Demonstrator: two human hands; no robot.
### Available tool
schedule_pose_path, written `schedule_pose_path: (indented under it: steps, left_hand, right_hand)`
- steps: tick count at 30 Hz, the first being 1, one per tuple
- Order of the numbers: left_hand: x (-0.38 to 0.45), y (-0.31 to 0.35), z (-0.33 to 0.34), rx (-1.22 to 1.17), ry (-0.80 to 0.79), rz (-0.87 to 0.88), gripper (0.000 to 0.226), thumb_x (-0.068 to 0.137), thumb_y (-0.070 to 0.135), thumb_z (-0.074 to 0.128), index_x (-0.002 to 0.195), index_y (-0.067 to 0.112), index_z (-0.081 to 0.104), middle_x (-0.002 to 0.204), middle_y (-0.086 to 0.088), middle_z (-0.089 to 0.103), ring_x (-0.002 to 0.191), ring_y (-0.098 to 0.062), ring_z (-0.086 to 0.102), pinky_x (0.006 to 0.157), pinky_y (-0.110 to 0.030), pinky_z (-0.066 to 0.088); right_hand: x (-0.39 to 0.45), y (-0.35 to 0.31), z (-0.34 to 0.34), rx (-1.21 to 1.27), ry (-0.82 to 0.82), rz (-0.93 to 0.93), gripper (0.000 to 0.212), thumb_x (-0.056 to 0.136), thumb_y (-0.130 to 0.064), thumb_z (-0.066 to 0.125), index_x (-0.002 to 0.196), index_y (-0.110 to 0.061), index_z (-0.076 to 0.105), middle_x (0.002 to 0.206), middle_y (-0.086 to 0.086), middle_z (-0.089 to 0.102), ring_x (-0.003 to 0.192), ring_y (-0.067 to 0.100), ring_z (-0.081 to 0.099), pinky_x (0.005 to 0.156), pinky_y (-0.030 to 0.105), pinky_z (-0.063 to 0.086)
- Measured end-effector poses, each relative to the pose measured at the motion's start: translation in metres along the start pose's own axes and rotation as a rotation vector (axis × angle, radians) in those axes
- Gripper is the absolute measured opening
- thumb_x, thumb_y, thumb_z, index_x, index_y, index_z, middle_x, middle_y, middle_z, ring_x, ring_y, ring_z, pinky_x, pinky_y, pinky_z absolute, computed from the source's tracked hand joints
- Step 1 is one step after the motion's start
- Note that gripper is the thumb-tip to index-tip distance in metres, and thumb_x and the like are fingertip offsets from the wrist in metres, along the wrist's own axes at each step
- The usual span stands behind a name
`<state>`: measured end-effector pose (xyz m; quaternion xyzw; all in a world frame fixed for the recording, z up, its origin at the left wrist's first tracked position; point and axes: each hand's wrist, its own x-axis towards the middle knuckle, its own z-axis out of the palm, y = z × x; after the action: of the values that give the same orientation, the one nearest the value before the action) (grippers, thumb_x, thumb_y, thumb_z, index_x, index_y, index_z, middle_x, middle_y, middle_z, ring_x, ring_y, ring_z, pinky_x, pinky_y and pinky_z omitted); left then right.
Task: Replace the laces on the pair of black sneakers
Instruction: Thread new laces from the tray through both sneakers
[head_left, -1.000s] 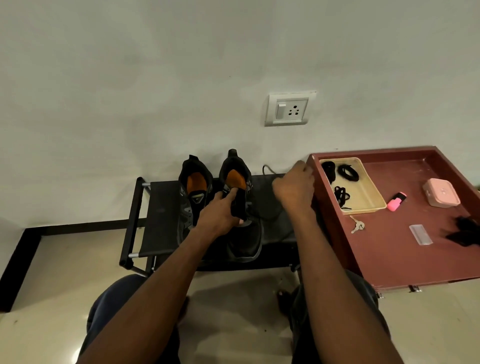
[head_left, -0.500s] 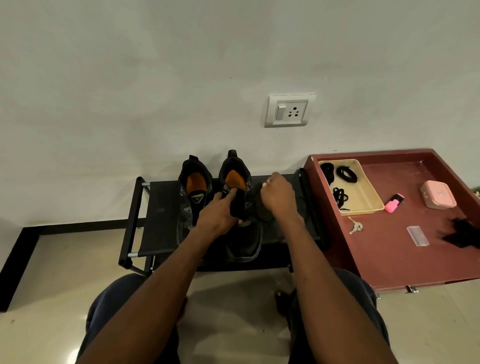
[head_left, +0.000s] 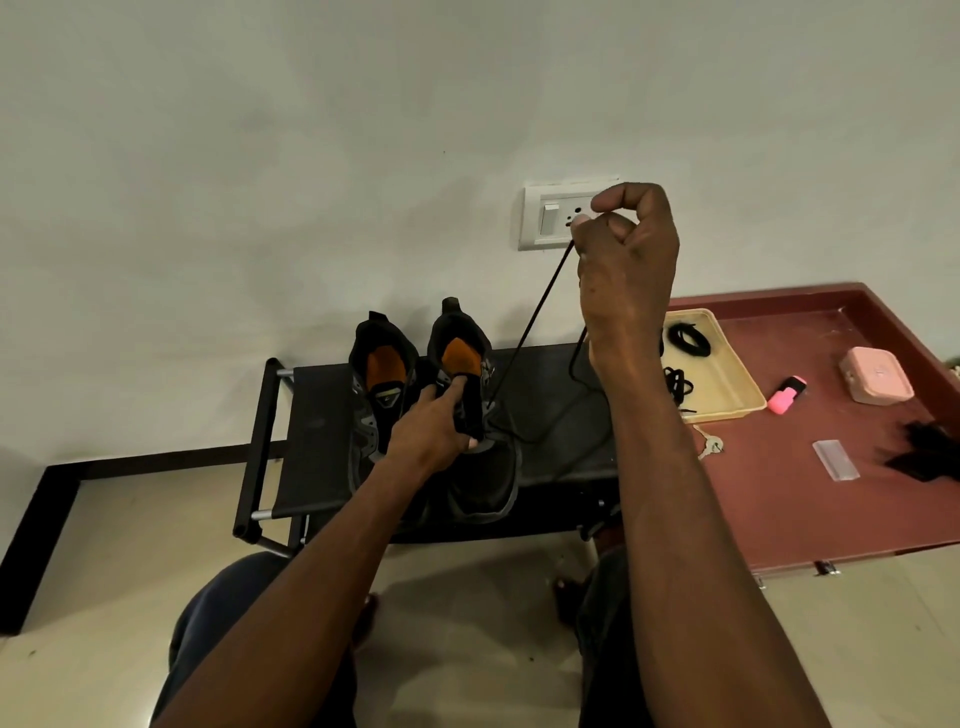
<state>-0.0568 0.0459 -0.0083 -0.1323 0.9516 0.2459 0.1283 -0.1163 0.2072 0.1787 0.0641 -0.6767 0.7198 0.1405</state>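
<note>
Two black sneakers with orange insoles stand side by side on a low black rack (head_left: 317, 415). The left sneaker (head_left: 382, 379) is untouched. My left hand (head_left: 434, 431) grips the tongue of the right sneaker (head_left: 478, 467). My right hand (head_left: 626, 260) is raised high in front of the wall socket and pinches a black lace (head_left: 535, 322). That lace runs taut down to the right sneaker's eyelets, and its slack part loops over the rack top. Coiled black laces (head_left: 688, 340) lie in a cream tray (head_left: 737, 384).
A red-brown table (head_left: 779, 493) stands to the right, holding the tray, a pink highlighter (head_left: 787, 400), a pink box (head_left: 875, 383), keys (head_left: 709, 447), a clear plastic piece (head_left: 835, 460) and a black bundle (head_left: 930, 452). The wall socket (head_left: 550, 218) is behind my right hand. My knees are below.
My right hand went from the table edge to the right sneaker, then rose high, drawing the black lace up and taut. My left hand has stayed on the tongue.
</note>
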Motion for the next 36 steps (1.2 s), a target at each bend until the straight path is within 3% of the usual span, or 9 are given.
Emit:
schedule_pose_path:
  steps: [8,12,17,19,21,23,26,29,36]
  left_hand:
    - [0.0,0.0,0.0,-0.006,-0.01,-0.017,0.097,0.087,0.033,0.074,0.158,0.037,0.008,0.158,-0.008,0.026,0.138,-0.035,0.04,0.106,-0.052,0.045]
    - [-0.001,0.001,0.0,0.003,-0.015,-0.023,0.097,0.087,0.034,0.073,0.158,0.038,0.007,0.16,-0.009,0.024,0.139,-0.035,0.039,0.107,-0.052,0.044]
    - [-0.002,0.002,0.002,0.039,-0.009,-0.018,0.097,0.088,0.036,0.073,0.157,0.039,0.006,0.162,-0.009,0.019,0.14,-0.036,0.038,0.106,-0.052,0.045]
    - [-0.002,0.002,0.001,0.044,-0.001,-0.006,0.096,0.087,0.037,0.073,0.157,0.038,0.007,0.161,-0.01,0.022,0.138,-0.036,0.041,0.104,-0.051,0.046]
    - [-0.002,0.001,0.001,0.036,0.012,0.013,0.095,0.086,0.038,0.073,0.157,0.038,0.01,0.155,-0.009,0.03,0.133,-0.036,0.045,0.1,-0.051,0.049]
    - [-0.002,0.0,-0.001,0.023,0.013,0.021,0.094,0.086,0.038,0.074,0.156,0.038,0.012,0.152,-0.007,0.034,0.13,-0.035,0.047,0.1,-0.05,0.049]
    - [-0.002,-0.001,-0.004,-0.011,0.021,0.038,0.092,0.085,0.036,0.074,0.156,0.039,0.016,0.147,-0.007,0.04,0.125,-0.034,0.051,0.097,-0.049,0.051]
    - [-0.003,-0.004,-0.008,-0.038,0.032,0.037,0.09,0.085,0.035,0.074,0.155,0.039,0.018,0.141,-0.007,0.046,0.12,-0.033,0.054,0.093,-0.047,0.052]
    - [-0.008,-0.013,-0.01,-0.146,-0.004,0.074,0.094,0.085,0.024,0.074,0.158,0.034,0.017,0.148,-0.008,0.041,0.13,-0.03,0.048,0.106,-0.042,0.045]
  right_hand:
    - [-0.002,-0.012,0.004,0.05,-0.012,-0.07,0.026,0.089,0.004,0.053,0.086,-0.02,0.046,0.061,0.015,0.035,0.053,0.016,0.029,0.054,0.023,0.033]
    - [-0.003,-0.008,0.006,0.034,-0.023,-0.102,0.027,0.088,0.004,0.053,0.085,-0.022,0.046,0.054,0.001,0.032,0.051,0.014,0.029,0.055,0.022,0.035]
    - [0.007,0.026,-0.004,-0.111,0.115,-0.045,0.019,0.093,0.002,0.05,0.092,-0.017,0.05,0.067,-0.007,0.05,0.052,0.0,0.045,0.058,0.016,0.038]
    - [0.01,0.052,-0.012,-0.242,0.245,0.034,0.017,0.099,-0.005,0.05,0.115,-0.009,0.046,0.091,0.001,0.062,0.079,-0.003,0.06,0.07,0.018,0.044]
    - [0.009,0.081,-0.023,-0.577,0.254,0.135,0.048,0.097,-0.01,0.056,0.139,-0.001,0.034,0.134,0.019,0.053,0.129,0.024,0.05,0.103,0.034,0.041]
    - [0.006,0.106,-0.03,-0.944,0.1,0.195,0.056,0.089,-0.008,0.059,0.14,0.005,0.038,0.143,0.026,0.045,0.135,0.041,0.04,0.112,0.046,0.035]
    - [-0.001,0.134,-0.017,-1.15,-0.452,0.365,0.029,0.089,-0.013,0.057,0.112,0.003,0.063,0.116,0.021,0.065,0.11,0.038,0.062,0.085,0.035,0.049]
    - [-0.021,0.159,0.001,-1.198,-0.905,0.521,0.024,0.091,-0.025,0.067,0.098,-0.002,0.067,0.107,0.015,0.069,0.093,0.03,0.065,0.076,0.033,0.049]
    - [-0.044,0.18,0.01,-1.279,-0.908,0.476,0.022,0.088,-0.026,0.07,0.097,-0.007,0.065,0.103,0.012,0.068,0.086,0.028,0.061,0.067,0.032,0.043]
